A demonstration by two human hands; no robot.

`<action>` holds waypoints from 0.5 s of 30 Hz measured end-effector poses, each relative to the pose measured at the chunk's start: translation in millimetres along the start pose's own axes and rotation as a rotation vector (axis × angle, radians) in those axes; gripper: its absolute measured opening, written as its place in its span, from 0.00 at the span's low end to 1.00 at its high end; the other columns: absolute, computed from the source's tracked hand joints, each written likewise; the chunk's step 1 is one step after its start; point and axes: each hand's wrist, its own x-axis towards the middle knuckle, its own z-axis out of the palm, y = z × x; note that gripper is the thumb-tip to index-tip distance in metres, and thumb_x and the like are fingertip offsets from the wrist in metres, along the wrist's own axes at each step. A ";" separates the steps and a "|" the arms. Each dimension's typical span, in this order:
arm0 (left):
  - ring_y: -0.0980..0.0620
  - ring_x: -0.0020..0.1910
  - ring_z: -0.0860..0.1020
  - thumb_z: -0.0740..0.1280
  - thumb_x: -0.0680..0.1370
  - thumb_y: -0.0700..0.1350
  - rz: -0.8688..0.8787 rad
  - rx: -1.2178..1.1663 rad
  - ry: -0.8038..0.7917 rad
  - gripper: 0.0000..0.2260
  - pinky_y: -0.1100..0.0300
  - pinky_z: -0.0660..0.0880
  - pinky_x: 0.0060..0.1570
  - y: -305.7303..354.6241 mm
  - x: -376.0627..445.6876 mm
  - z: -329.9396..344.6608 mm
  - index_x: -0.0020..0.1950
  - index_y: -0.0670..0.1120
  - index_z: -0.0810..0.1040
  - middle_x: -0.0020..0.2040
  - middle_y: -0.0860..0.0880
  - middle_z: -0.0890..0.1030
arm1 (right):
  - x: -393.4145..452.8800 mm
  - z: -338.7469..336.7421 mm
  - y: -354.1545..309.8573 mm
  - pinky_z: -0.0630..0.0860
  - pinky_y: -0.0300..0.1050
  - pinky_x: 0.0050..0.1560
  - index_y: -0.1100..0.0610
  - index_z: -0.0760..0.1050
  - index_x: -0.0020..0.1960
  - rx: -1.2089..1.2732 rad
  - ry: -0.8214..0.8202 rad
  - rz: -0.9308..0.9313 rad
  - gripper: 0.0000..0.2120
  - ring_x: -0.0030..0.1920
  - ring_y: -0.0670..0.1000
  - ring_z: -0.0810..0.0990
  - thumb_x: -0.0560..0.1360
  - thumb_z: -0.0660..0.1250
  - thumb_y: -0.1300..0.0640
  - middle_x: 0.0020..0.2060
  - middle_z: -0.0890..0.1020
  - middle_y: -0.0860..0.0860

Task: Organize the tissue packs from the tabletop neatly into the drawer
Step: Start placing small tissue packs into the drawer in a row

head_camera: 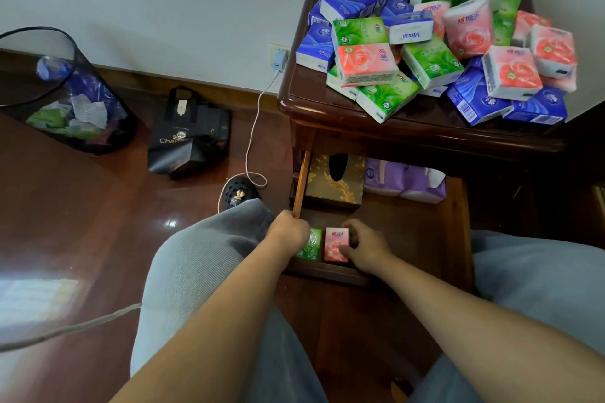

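Upright, pink pack (336, 245) beside green pack (311, 245) (glossy).

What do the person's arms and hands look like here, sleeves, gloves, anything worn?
Both forearms are bare up to the frame edge, with no sleeves showing. The left hand and right hand wear no gloves; no rings, watch or bands are visible. Loose grey trousers cover the knees beneath.

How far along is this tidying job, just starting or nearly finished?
Just starting. The drawer is open, and only two packs stand at its front left corner: a green pack under the left hand and a pink pack gripped by the right hand. Both are being set in place. Still left: the whole jumbled pile of tissue packs on the tabletop.
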 end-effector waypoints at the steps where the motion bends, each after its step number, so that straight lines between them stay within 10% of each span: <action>1: 0.39 0.63 0.78 0.58 0.82 0.38 0.002 -0.001 0.002 0.20 0.42 0.76 0.66 -0.1 0.5 -0.1 0.74 0.40 0.71 0.64 0.39 0.79 | 1.7 1.2 -0.4 0.78 0.44 0.58 0.48 0.75 0.68 -0.016 0.003 0.001 0.24 0.59 0.51 0.81 0.75 0.78 0.58 0.60 0.83 0.52; 10: 0.43 0.59 0.81 0.57 0.81 0.37 0.045 -0.077 -0.024 0.28 0.40 0.79 0.62 -0.1 -0.8 -0.4 0.82 0.48 0.61 0.69 0.43 0.76 | 11.3 7.9 -8.9 0.70 0.42 0.53 0.47 0.77 0.66 -0.118 0.009 -0.029 0.22 0.56 0.51 0.76 0.75 0.77 0.58 0.59 0.77 0.53; 15: 0.44 0.58 0.82 0.58 0.82 0.37 0.045 -0.085 -0.027 0.29 0.41 0.80 0.62 0.4 -0.6 -0.9 0.82 0.50 0.60 0.66 0.44 0.77 | 15.0 4.1 -16.3 0.75 0.50 0.67 0.48 0.77 0.69 -0.215 -0.098 -0.026 0.21 0.65 0.55 0.77 0.77 0.74 0.56 0.65 0.77 0.55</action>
